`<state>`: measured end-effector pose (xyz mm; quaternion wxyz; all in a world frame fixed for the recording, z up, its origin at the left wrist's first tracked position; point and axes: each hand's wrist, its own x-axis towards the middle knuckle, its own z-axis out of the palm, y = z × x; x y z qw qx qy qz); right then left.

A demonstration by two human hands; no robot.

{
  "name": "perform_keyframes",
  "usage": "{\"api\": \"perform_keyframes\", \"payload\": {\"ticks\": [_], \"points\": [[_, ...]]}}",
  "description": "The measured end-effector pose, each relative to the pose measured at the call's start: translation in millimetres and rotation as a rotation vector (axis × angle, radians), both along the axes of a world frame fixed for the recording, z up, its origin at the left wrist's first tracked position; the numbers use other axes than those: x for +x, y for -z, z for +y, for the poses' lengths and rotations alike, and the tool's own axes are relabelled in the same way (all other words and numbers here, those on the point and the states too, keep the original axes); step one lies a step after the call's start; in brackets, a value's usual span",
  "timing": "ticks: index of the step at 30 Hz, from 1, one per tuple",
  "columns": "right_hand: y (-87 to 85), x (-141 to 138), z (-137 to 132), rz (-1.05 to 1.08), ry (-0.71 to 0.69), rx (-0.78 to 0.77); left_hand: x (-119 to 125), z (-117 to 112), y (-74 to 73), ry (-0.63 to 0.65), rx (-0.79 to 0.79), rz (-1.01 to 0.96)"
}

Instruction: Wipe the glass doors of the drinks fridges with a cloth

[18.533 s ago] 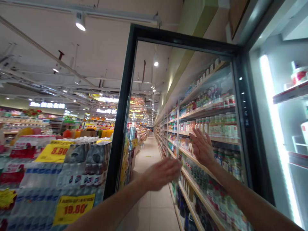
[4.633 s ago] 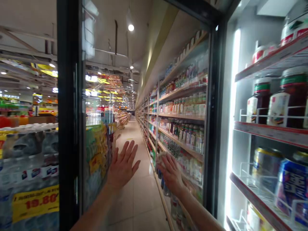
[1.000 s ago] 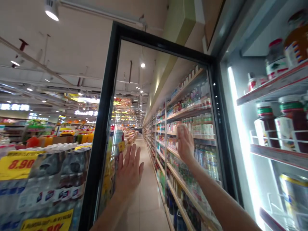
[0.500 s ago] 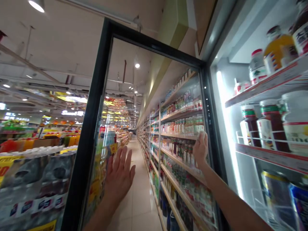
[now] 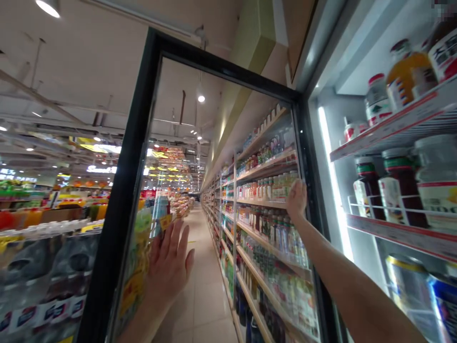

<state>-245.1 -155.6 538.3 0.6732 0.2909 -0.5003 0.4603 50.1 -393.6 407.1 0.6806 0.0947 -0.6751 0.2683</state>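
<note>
A fridge's glass door [image 5: 217, 143] with a black frame [image 5: 130, 157] stands swung open in front of me. My left hand [image 5: 169, 267] lies flat on the lower left of the pane, fingers spread and holding nothing. My right hand [image 5: 296, 199] presses on the glass close to the hinge-side frame, at mid height. Its fingers are held together and curled, and anything under them is hidden. Through the pane I see a long aisle with shelves of bottles [image 5: 271, 190].
The lit fridge interior is on the right, with dark sauce bottles [image 5: 371, 188] on a wire-fronted shelf, an orange juice bottle [image 5: 407, 71] above and cans [image 5: 403, 281] below. Stacked packs of bottled water [image 5: 43, 267] stand on the left. A tiled aisle floor [image 5: 210, 295] runs ahead.
My right hand has slid from the middle of the pane to its hinge-side edge and then a little higher. My left hand stays flat on the glass, sitting slightly lower left in view.
</note>
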Motion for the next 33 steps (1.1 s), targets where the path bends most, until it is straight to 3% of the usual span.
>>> {"api": "perform_keyframes", "payload": {"ticks": [3, 6, 8, 10, 13, 15, 17, 20, 22, 24, 27, 29, 31, 33], "points": [[-23.9, 32.6, -34.3, 0.080, 0.016, 0.102, -0.1, -0.4, -0.8, 0.006, -0.012, 0.006], [-12.3, 73.1, -68.9, 0.308, 0.060, 0.423, 0.2, -1.7, -1.1, 0.007, -0.017, 0.010], [-0.9, 80.7, -72.0, 0.432, 0.088, 0.599, 0.6, -2.1, -0.8, -0.004, -0.021, 0.007], [0.5, 69.8, -60.6, 0.377, 0.081, 0.525, 0.7, -1.8, -0.2, -0.020, -0.021, 0.000], [-14.2, 48.6, -45.7, 0.097, 0.009, 0.119, 0.4, -1.1, 0.4, -0.034, -0.027, 0.003], [-18.0, 54.4, -53.7, 0.039, -0.024, 0.024, 0.2, -0.9, 0.3, -0.036, -0.031, 0.011], [-6.5, 79.7, -75.5, 0.152, -0.019, 0.173, 0.7, -1.2, 0.0, -0.035, -0.031, 0.014], [25.5, 125.5, -108.0, 0.478, 0.031, 0.590, 2.5, -2.2, -0.4, -0.019, -0.041, 0.015], [34.4, 139.2, -113.6, 0.613, 0.058, 0.757, 3.7, -2.7, -0.1, -0.009, -0.046, 0.010], [22.5, 134.8, -106.5, 0.542, 0.057, 0.700, 4.3, -2.5, 0.4, -0.014, -0.048, 0.002], [-15.7, 117.7, -96.6, 0.220, -0.009, 0.360, 4.4, -0.8, 1.0, -0.033, -0.056, 0.003], [-28.4, 119.0, -102.1, 0.124, -0.053, 0.215, 4.8, 0.5, 1.0, -0.042, -0.063, 0.010], [-19.2, 134.1, -114.9, 0.200, -0.055, 0.261, 6.1, 0.8, 1.1, -0.041, -0.070, 0.011], [4.0, 153.1, -126.2, 0.420, -0.014, 0.478, 8.0, 0.0, 1.6, -0.030, -0.084, 0.001]]}}
